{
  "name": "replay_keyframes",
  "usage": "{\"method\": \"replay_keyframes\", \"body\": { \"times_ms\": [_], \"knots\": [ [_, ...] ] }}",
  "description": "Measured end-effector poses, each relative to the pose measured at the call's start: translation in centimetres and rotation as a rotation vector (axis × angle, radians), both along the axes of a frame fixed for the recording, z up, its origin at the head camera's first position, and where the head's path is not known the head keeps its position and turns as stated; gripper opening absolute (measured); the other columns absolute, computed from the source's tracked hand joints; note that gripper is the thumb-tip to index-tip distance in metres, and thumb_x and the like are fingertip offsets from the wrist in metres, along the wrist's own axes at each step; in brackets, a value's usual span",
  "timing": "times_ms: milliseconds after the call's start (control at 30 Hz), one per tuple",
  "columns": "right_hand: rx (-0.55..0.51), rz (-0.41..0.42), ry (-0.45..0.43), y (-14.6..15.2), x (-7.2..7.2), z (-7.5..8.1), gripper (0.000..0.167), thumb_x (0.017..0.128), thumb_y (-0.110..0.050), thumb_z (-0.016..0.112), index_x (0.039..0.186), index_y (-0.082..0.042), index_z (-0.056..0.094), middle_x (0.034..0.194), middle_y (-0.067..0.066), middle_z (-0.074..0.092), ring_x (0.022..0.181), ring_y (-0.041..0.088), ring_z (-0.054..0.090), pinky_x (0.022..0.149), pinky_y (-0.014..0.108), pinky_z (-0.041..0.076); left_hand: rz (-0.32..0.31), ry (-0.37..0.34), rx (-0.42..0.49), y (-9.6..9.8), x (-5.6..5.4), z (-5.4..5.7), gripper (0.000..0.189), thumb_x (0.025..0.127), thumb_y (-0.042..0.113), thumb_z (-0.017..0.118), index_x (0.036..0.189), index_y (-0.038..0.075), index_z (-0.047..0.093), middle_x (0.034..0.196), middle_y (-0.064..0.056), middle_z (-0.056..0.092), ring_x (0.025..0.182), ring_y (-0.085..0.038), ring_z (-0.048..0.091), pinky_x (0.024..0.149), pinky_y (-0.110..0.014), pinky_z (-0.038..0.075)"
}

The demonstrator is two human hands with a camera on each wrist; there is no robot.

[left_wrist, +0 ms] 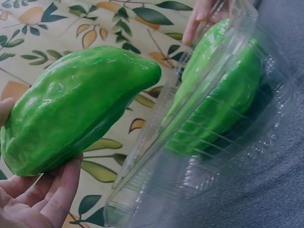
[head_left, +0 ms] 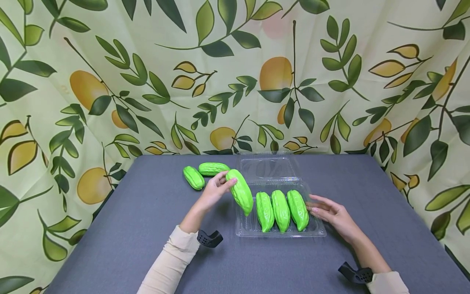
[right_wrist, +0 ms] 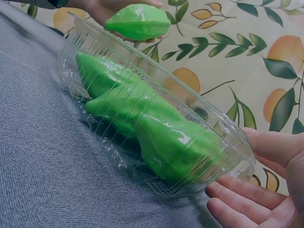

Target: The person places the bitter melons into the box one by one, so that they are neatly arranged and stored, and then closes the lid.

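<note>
Grey cloth tabletop [head_left: 147, 245]; leaf-and-lemon printed backdrop [head_left: 110, 81] at 12 o'clock. Left hand [head_left: 213, 192] grips ridged green plastic gourd [head_left: 240, 192]; right hand [head_left: 330, 214], fingers relaxed, touches clear plastic clamshell tray [head_left: 317, 232].

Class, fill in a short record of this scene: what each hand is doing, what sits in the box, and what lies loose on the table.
left hand: holds a green gourd over the left end of the clear box
right hand: open, fingers at the box's right edge
in the box: three green gourds side by side
box lid: open, behind the box
loose on table: two gourds at the back left
</note>
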State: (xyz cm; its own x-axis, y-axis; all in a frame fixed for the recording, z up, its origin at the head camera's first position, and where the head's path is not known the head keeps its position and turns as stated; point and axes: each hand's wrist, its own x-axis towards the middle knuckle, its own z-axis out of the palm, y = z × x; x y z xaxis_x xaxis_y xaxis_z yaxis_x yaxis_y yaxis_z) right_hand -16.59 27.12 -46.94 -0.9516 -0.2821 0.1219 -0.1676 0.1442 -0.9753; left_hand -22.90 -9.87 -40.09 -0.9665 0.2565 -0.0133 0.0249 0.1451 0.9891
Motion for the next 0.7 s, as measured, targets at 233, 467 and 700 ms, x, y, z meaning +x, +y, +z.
{"method": "replay_keyframes", "body": {
  "times_ms": [233, 467, 700],
  "knots": [
    [-0.008, 0.001, -0.003, 0.0, 0.0, -0.1, 0.048, 0.097, -0.009, 0.055, 0.139, 0.008, 0.04, 0.112, -0.022, 0.068, 0.103, -0.007, 0.065, 0.084, 0.011, 0.054, -0.017, 0.005, -0.019, 0.3, -0.1, -0.6, 0.053, 0.095, 0.016, 0.057, 0.142, -0.002, 0.04, 0.126, -0.029, 0.06, 0.089, -0.009, 0.066, 0.097, -0.035, 0.054],
    [-0.024, 0.013, -0.002, 0.1, 0.0, -0.1, 0.048, 0.097, -0.008, 0.054, 0.14, 0.008, 0.04, 0.113, -0.022, 0.068, 0.104, -0.007, 0.065, 0.085, 0.01, 0.053, -0.042, 0.033, -0.084, 0.4, -0.1, -1.3, 0.051, 0.094, 0.016, 0.059, 0.139, -0.001, 0.044, 0.126, -0.026, 0.062, 0.102, -0.014, 0.066, 0.094, -0.03, 0.054],
    [-0.024, 0.013, 0.003, 0.1, 0.0, -0.2, 0.048, 0.097, -0.008, 0.054, 0.139, 0.009, 0.04, 0.113, -0.021, 0.068, 0.104, -0.006, 0.065, 0.085, 0.011, 0.054, -0.061, 0.046, -0.144, 0.7, 0.2, -1.4, 0.052, 0.093, 0.017, 0.061, 0.139, -0.001, 0.045, 0.125, -0.025, 0.062, 0.109, -0.023, 0.064, 0.096, -0.033, 0.053]
  ]
}}
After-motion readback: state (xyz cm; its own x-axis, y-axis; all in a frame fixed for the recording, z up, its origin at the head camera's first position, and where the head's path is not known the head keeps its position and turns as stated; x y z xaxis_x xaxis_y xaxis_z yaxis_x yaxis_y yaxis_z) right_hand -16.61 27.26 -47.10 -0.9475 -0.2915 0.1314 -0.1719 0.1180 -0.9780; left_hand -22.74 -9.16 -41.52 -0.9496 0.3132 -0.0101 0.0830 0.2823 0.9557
